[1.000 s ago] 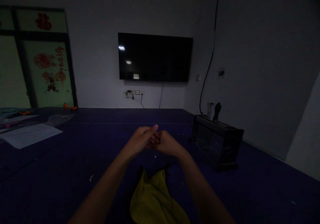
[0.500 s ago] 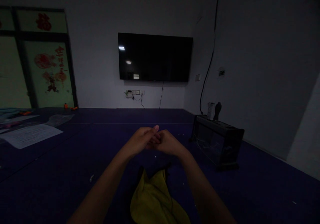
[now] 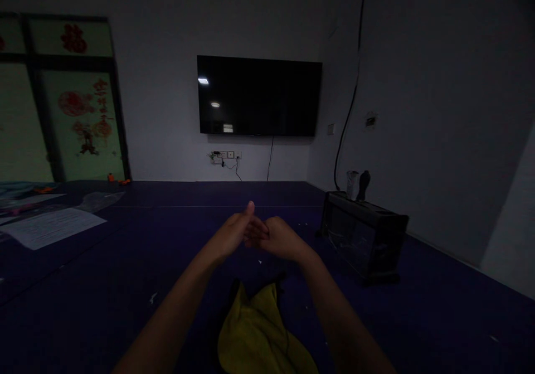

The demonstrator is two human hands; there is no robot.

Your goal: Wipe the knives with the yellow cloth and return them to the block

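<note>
My left hand (image 3: 234, 233) is held out in front of me above the dark blue surface, thumb pointing up and fingers stretched toward the right. Against its fingers rests my right hand (image 3: 282, 239), bent inward at the wrist. Its fingers point left and partly overlap those of the left hand; some fingertips are hidden there. No object shows in either hand. Below and nearer to me, a crumpled yellow cloth item (image 3: 259, 329) with dark edging lies between my forearms, apart from both hands.
A black box-shaped frame with clear sides (image 3: 355, 234) stands at right, with a silvery item (image 3: 352, 185) and a dark item (image 3: 364, 185) on top. Printed paper (image 3: 54, 226) and clear plastic (image 3: 99, 200) lie at left. A television (image 3: 261, 96) hangs on the far wall.
My left thumb has lifted from lying over the right hand to pointing up, and the left fingers have straightened. The right hand has hardly moved.
</note>
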